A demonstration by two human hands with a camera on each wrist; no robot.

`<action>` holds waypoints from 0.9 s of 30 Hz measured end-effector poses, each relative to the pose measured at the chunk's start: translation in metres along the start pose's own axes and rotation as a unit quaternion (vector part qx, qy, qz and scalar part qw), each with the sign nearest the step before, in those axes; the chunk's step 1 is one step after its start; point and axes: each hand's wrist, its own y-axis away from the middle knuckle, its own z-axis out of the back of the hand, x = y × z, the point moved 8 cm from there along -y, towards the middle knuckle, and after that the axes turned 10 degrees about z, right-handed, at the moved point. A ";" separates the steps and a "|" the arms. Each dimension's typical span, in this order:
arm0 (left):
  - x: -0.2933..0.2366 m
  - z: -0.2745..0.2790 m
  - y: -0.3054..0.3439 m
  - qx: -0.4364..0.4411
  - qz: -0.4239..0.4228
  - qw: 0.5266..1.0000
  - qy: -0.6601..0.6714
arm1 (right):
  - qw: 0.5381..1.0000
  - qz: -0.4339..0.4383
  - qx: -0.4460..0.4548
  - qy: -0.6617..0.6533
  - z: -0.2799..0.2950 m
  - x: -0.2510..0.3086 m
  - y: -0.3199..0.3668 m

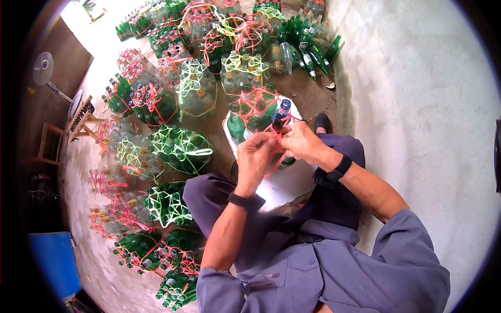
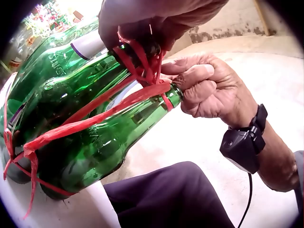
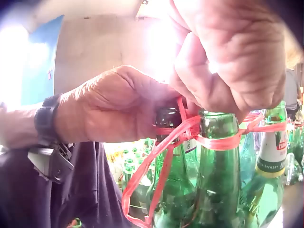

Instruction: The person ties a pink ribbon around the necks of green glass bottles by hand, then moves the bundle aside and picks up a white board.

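Note:
A bundle of green glass bottles stands before the person, its necks laced with red plastic twine. My left hand pinches the twine at a dark bottle neck. Close against it, my right hand has its fingers curled on the same twine, beside the mouth of a green bottle. A twine loop hangs down between the necks. In the left wrist view, strands run slantwise from the necks to a knot low on the bundle. The fingertips partly hide the strands they hold.
Under the bundle is a white surface. Many bottle bundles tied in red or light-green twine crowd the floor on the left and ahead. Loose bottles lie by the pale wall. A fan stands far left.

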 end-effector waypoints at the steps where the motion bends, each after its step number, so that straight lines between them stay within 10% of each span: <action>1: 0.000 0.001 -0.001 0.001 -0.008 1.000 -0.015 | 1.000 0.001 0.001 0.001 -0.001 0.004 0.002; 10: -0.004 0.002 0.002 0.007 -0.001 1.000 -0.003 | 0.999 -0.023 -0.008 -0.049 0.001 0.002 0.009; 21: -0.003 0.000 -0.001 0.027 0.018 0.999 0.022 | 0.920 0.217 -0.173 0.276 0.015 0.023 0.016; 27: 0.000 -0.001 -0.003 0.037 0.016 0.998 0.047 | 0.917 0.185 -0.135 0.327 0.005 0.031 0.027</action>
